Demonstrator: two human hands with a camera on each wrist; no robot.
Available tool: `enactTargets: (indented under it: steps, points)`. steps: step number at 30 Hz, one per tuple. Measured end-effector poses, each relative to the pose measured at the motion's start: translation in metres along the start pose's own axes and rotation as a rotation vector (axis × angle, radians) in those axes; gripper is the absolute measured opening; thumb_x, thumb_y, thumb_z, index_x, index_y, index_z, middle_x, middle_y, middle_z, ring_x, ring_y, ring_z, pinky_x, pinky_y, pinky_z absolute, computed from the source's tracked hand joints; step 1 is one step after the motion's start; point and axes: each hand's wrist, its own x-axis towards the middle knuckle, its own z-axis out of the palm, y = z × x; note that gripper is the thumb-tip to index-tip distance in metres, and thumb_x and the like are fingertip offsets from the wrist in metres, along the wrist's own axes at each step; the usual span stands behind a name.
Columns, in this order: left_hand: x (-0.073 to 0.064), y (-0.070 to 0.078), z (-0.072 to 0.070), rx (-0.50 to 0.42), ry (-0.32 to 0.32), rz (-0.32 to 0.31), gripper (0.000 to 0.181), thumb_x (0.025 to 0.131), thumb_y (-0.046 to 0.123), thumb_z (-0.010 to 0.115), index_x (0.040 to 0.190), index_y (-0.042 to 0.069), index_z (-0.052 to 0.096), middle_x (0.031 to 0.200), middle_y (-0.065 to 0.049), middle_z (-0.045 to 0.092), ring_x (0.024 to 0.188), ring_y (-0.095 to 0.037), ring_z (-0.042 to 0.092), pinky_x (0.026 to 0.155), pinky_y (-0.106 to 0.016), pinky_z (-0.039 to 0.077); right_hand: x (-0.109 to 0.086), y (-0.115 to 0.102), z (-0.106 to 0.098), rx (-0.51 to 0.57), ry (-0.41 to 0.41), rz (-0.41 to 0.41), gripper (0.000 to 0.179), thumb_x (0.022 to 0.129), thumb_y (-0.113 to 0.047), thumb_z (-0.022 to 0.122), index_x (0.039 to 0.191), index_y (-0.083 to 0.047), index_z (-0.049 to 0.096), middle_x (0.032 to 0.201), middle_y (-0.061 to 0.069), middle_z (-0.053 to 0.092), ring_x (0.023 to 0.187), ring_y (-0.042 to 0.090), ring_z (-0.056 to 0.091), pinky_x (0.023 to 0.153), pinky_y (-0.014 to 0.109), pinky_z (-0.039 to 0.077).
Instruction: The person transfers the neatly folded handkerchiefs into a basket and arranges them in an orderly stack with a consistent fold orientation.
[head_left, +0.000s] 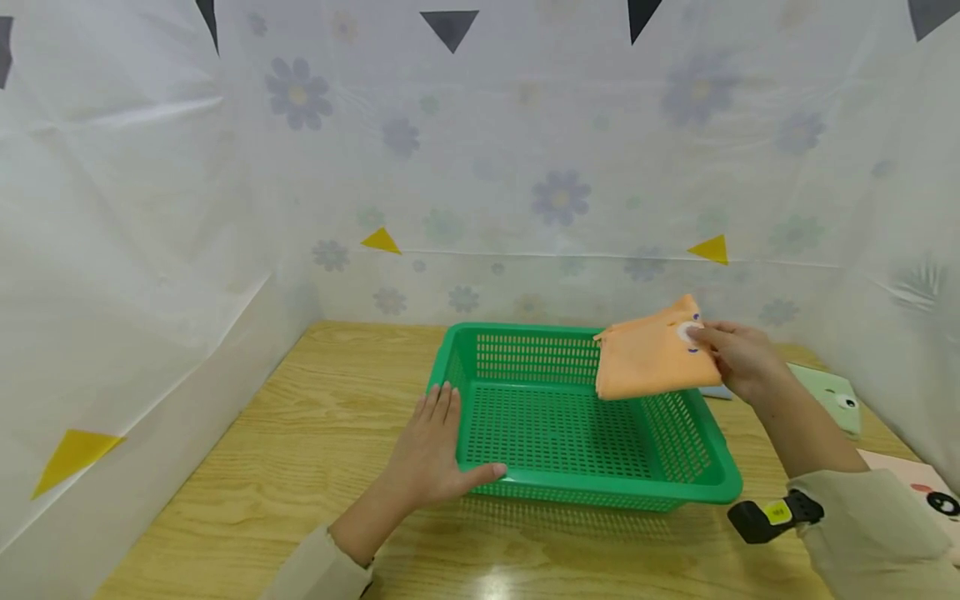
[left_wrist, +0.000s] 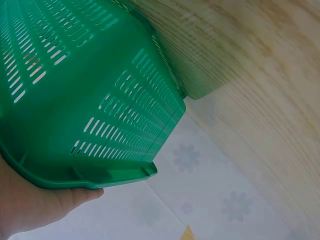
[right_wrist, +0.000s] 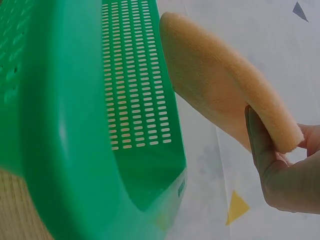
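A folded orange towel (head_left: pixel 651 354) with a cartoon face hangs over the right end of a green plastic basket (head_left: pixel 585 482). My right hand (head_left: pixel 742 358) pinches its right edge, thumb on the face side; in the right wrist view the fingers (right_wrist: pixel 260 137) lie beneath the fold. On the basket's near left corner rests my left hand (head_left: pixel 431 454), fingers straight along the left rim and thumb over the front rim. The left wrist view shows this hand (left_wrist: pixel 35 205) against the rim from outside. No items show on the basket's slotted floor.
Right of the basket lie a folded green towel (head_left: pixel 828 396) with cartoon eyes and a pink one (head_left: pixel 911 483), partly behind my sleeve. A bit of a grey-blue cloth (head_left: pixel 717 392) shows past the basket's right rim. White flowered sheeting (head_left: pixel 480 167) walls the wooden table (head_left: pixel 330 400).
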Motion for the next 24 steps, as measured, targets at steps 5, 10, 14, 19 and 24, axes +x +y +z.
enactTargets:
  steps: [5,10,14,19,24]
  points:
    - [0.000,0.000,0.001,0.006,0.005,-0.002,0.116,0.075,0.086,0.027,0.147,-0.005,0.014,0.154,-0.022,0.012,0.144,-0.035,0.008,0.118,-0.048,0.011,0.002,0.001,0.008,0.006,-0.014,-0.013,0.085,0.094,-0.028,0.054,0.147,0.000,-0.005,0.085,-0.018,0.059,0.075,-0.001,0.061,0.068,0.018,0.054]
    - [0.001,0.000,0.002,0.004,0.008,-0.007,0.116,0.075,0.085,0.028,0.147,-0.004,0.014,0.154,-0.021,0.011,0.144,-0.034,0.008,0.118,-0.048,0.010,0.003,0.001,0.014,-0.011,-0.017,-0.011,0.080,0.095,-0.027,0.051,0.148,0.001,-0.003,0.084,-0.017,0.059,0.072,0.001,0.058,0.063,0.019,0.051]
    - [0.001,-0.001,0.002,0.004,0.012,-0.008,0.117,0.075,0.086,0.027,0.147,-0.004,0.014,0.154,-0.021,0.011,0.144,-0.034,0.008,0.118,-0.047,0.010,0.003,0.000,0.018,-0.026,-0.031,-0.008,0.080,0.096,-0.029,0.049,0.148,-0.001,-0.005,0.086,-0.019,0.059,0.073,0.000,0.057,0.064,0.018,0.050]
    - [0.002,-0.001,0.002,0.004,0.014,-0.009,0.118,0.074,0.087,0.025,0.147,-0.005,0.014,0.154,-0.022,0.011,0.144,-0.034,0.008,0.118,-0.047,0.011,0.004,-0.001,0.024,-0.058,-0.029,-0.009,0.080,0.096,-0.031,0.049,0.148,-0.003,-0.005,0.091,-0.018,0.055,0.074,-0.003,0.057,0.066,0.016,0.050]
    - [0.002,-0.001,0.003,0.011,0.017,-0.013,0.117,0.074,0.086,0.028,0.147,-0.005,0.014,0.153,-0.022,0.012,0.144,-0.034,0.009,0.118,-0.047,0.011,0.005,-0.001,0.030,-0.087,-0.036,-0.020,0.078,0.096,-0.030,0.048,0.149,-0.001,-0.002,0.092,-0.019,0.055,0.079,-0.003,0.059,0.070,0.017,0.053]
